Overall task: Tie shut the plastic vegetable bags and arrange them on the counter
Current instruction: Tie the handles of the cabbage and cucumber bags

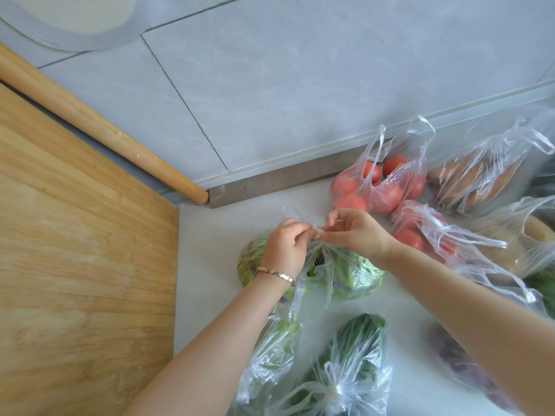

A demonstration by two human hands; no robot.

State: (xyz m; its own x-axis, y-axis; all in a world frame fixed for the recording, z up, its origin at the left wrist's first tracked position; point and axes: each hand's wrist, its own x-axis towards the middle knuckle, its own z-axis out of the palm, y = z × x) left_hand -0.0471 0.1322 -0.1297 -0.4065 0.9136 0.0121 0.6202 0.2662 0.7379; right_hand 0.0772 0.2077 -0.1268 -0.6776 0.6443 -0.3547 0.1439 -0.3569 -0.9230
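Observation:
A clear plastic bag holding a pale green cabbage (pixel 351 274) lies on the white counter (pixel 210 235). Above it, my left hand (pixel 285 246) and my right hand (pixel 357 232) both pinch the bag's handles, which are twisted together between the fingertips. A bag of dark leafy greens (pixel 357 355) with a knotted top lies in front, and another green-filled bag (pixel 270 355) sits partly under my left forearm. Two bags of red tomatoes (pixel 381 184) (pixel 420 232) lie open at the back right.
A large wooden cutting board (pixel 84 265) fills the left side, with a wooden rolling pin (pixel 99 124) behind it against the grey tiled wall. Bags of carrots (pixel 477 181), a pale gourd (pixel 531 244) and purple vegetables (pixel 462 361) crowd the right.

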